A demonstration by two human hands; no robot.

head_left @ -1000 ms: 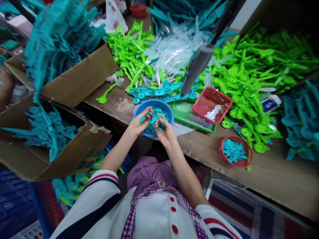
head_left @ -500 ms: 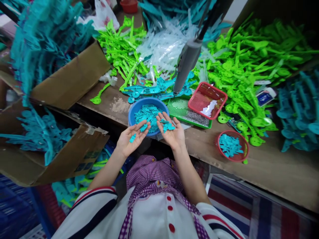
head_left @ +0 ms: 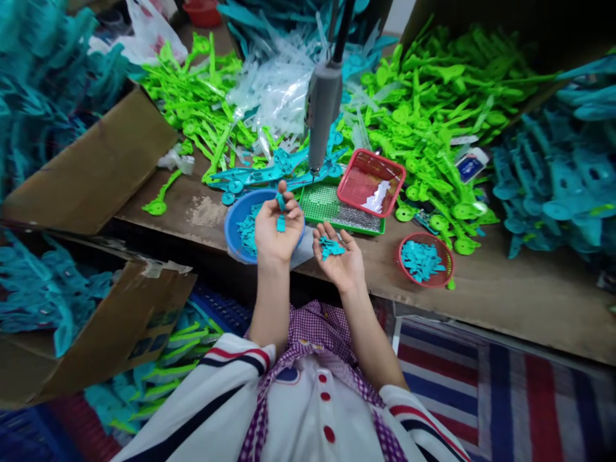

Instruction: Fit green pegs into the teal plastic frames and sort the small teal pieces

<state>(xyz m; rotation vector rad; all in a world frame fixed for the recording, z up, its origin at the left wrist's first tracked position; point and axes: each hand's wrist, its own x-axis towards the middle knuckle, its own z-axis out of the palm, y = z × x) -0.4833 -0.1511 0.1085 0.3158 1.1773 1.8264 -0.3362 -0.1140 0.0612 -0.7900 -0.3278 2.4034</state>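
My left hand (head_left: 276,228) is raised over the blue bowl (head_left: 238,226), palm towards me. Its thumb and fingertips pinch a small teal plastic piece (head_left: 281,202), and another teal piece lies on its palm. My right hand (head_left: 339,256) is palm up beside it, cupping several small teal pieces (head_left: 330,247) in loosely curled fingers. The blue bowl holds more of the same teal pieces and sits at the table's near edge, partly hidden behind my left hand.
A grey hanging power screwdriver (head_left: 321,109) points down at a green tray of screws (head_left: 337,208). A red basket (head_left: 370,183) leans on that tray; a round red basket (head_left: 426,260) holds teal pieces. Green and teal plastic parts are heaped behind. Cardboard boxes (head_left: 96,167) stand at the left.
My hands scooped teal pieces from the blue bowl and turned palm up. Since then the left hand has risen and pinched one piece. The camera has swung to the right.
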